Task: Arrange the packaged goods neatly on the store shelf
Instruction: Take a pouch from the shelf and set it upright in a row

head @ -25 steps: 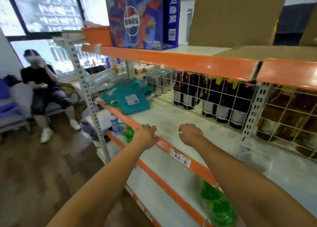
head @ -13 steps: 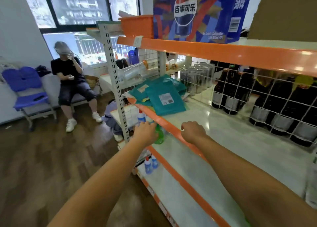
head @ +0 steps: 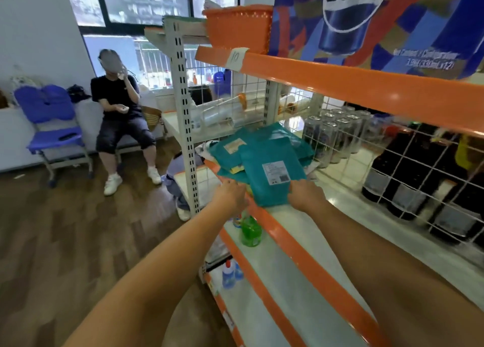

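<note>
1. The teal packages (head: 264, 160) lie stacked at the left end of the middle shelf (head: 337, 244), overhanging its orange edge.
2. The left hand (head: 230, 193) and right hand (head: 305, 193) meet the top package's near corners; whether the fingers grip cannot be told.
3. An orange basket (head: 237, 24) sits on the top shelf; its contents are hidden.

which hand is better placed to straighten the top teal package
Right. The right hand is already touching the top teal package at its near right corner; the left hand sits by the lower packages' edge.
</note>
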